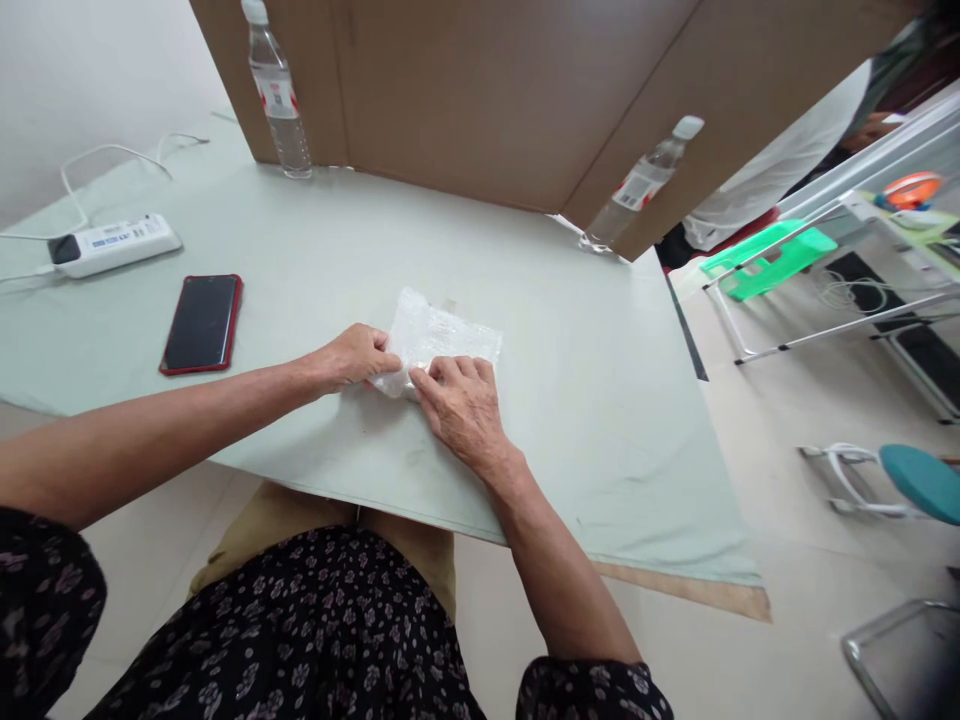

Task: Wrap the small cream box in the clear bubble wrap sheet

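A clear piece of bubble wrap [444,333] lies on the pale green table cover, in front of my body. Its left edge is pinched between the thumb and fingers of my left hand [358,356]. On the near right side, my right hand [466,408] rests over the wrap with its fingers bent and closed on it, the thumb pointing toward my left hand. The fingers hide part of the near edge. Whether anything is inside the wrap I cannot tell.
A phone with a red case [201,324] and a white power strip [116,245] lie to the left. Two water bottles [280,100] [643,185] stand against a cardboard panel [480,90] at the back. On the right are a stool [921,482] and a metal rack [795,330].
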Action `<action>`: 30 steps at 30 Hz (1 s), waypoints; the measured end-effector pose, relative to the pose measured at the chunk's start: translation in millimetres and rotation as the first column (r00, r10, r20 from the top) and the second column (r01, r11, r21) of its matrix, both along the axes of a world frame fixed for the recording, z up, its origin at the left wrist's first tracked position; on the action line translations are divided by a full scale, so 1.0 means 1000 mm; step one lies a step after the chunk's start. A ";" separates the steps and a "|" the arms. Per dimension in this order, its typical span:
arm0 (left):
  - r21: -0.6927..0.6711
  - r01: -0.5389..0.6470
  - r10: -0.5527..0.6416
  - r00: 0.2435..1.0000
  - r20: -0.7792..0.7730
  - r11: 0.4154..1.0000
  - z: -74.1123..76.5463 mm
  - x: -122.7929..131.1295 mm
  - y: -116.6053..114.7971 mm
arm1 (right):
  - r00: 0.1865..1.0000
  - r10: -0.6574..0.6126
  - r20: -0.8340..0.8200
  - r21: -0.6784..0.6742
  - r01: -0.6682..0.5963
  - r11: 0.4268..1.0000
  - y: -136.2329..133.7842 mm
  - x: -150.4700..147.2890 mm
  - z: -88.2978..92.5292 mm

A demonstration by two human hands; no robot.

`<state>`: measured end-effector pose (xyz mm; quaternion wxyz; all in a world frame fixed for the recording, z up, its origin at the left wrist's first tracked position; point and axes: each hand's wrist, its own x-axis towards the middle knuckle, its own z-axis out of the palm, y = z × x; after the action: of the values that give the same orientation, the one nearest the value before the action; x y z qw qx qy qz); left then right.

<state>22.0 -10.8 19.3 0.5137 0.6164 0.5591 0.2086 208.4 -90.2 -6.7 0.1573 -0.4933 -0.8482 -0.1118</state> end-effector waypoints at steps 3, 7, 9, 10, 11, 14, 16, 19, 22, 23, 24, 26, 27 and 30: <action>-0.124 -0.061 0.075 0.992 0.106 0.990 0.003 0.012 -0.003 | 1.000 -0.003 0.006 0.008 0.003 1.000 0.000 0.000 -0.001; -0.251 -0.092 0.135 0.978 0.159 0.963 0.004 0.020 -0.003 | 1.000 0.006 0.014 0.006 -0.006 1.000 0.000 -0.001 0.000; -0.268 -0.090 0.141 0.974 0.177 0.959 0.005 0.021 -0.002 | 1.000 0.013 -0.012 -0.012 -0.013 1.000 -0.001 -0.001 0.001; -0.272 -0.084 0.139 0.972 0.187 0.959 0.007 0.021 -0.002 | 0.999 0.013 -0.032 -0.024 -0.014 1.000 -0.001 0.000 0.002; -0.279 -0.071 0.130 0.971 0.199 0.958 0.009 0.020 -0.003 | 0.998 0.010 -0.057 -0.034 -0.012 0.999 -0.001 0.000 0.003; -0.290 -0.002 0.071 0.971 0.229 0.957 0.016 0.017 -0.004 | 0.988 0.010 -0.157 -0.064 -0.020 0.998 -0.002 0.003 0.005; -0.233 0.069 -0.017 0.976 0.217 0.970 0.017 0.016 -0.007 | 0.970 0.018 -0.242 -0.081 -0.039 0.996 -0.002 0.006 0.006; 0.092 0.219 -0.224 0.974 0.044 0.971 0.008 0.016 -0.013 | 0.934 0.015 -0.356 -0.097 -0.053 0.994 0.000 0.010 0.004; 0.579 0.310 -0.219 0.950 -0.224 0.754 -0.013 0.019 -0.021 | 0.882 0.016 -0.471 -0.111 -0.078 0.991 0.003 0.015 0.002; 0.676 0.321 -0.184 0.945 -0.269 0.663 -0.020 0.021 -0.023 | 0.858 0.020 -0.513 -0.123 -0.097 0.988 0.004 0.017 0.003; 0.745 0.327 -0.155 0.944 -0.293 0.582 -0.027 0.021 -0.025 | 0.834 0.019 -0.552 -0.137 -0.113 0.984 0.005 0.020 0.004; 0.815 0.324 -0.130 0.945 -0.300 0.480 -0.037 0.022 -0.029 | 0.789 -0.016 -0.614 -0.149 -0.096 0.984 0.003 0.029 0.010; 0.832 0.315 -0.126 0.949 -0.290 0.457 -0.040 0.022 -0.030 | 0.765 -0.056 -0.641 -0.151 -0.055 0.987 0.001 0.035 0.014; 0.841 0.288 -0.115 0.957 -0.265 0.459 -0.042 0.023 -0.035 | 0.668 -0.281 -0.689 -0.246 0.150 0.958 -0.012 0.055 0.025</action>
<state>45.3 -45.8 -22.4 0.1013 0.8681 0.3404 0.3469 263.4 -101.8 18.1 0.4190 -0.6059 -0.6609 0.1435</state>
